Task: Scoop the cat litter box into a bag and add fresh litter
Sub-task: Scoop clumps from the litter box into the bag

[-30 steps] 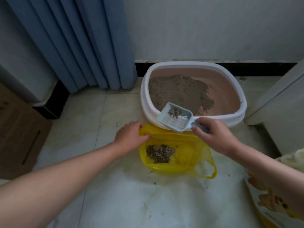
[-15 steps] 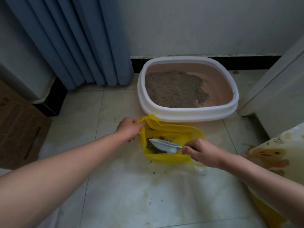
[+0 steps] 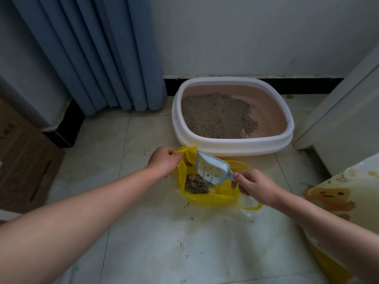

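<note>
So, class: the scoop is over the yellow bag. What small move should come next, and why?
Probably swing the scoop back to the litter box for another pass. It looks nearly empty, its load already in the bag, which the left hand holds open while the right hand grips the handle. Litter remains in the box.

Bag (image 3: 207, 198) lies before the litter box (image 3: 231, 141) — scoop (image 3: 212, 168) above it.

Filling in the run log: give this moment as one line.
left hand holds yellow bag open | right hand holds scoop over bag, nearly empty | clumps in bag
</note>
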Action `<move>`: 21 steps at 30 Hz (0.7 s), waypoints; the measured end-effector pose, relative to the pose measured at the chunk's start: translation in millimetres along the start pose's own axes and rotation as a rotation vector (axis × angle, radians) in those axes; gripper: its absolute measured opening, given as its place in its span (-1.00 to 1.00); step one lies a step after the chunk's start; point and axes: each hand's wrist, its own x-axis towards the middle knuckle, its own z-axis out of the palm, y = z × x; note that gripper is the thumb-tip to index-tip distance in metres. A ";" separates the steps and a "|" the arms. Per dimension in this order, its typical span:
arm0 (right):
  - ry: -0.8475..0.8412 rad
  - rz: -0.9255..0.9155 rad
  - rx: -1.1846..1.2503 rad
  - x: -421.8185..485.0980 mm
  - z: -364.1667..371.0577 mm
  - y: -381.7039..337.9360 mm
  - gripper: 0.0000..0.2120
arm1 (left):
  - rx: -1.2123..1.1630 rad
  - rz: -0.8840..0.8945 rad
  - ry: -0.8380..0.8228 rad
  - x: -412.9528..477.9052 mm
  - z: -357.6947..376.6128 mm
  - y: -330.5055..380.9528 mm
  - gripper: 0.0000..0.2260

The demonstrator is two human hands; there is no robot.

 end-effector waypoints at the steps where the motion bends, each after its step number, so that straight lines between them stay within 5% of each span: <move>1: 0.042 -0.037 -0.012 0.6 -2.9 -0.9 -0.67 | -0.005 0.000 0.015 0.1 -1.2 0.1 -0.71; 7: 0.258 -0.191 0.005 11.9 -16.9 -8.0 -0.80 | -0.043 0.038 0.095 5.3 -4.9 -5.5 -0.70; 15: 0.365 -0.181 0.098 36.5 -8.1 -30.4 -0.86 | 0.261 0.273 0.047 -8.9 11.8 -18.5 -0.71; 18: 0.344 -0.172 0.202 47.7 8.2 -47.3 -0.92 | 0.108 0.279 0.072 -8.2 8.3 -17.6 -0.69; 21: 0.261 -0.146 0.415 63.0 31.5 -67.7 -0.89 | -0.283 0.176 0.025 -5.0 2.9 -12.5 -0.72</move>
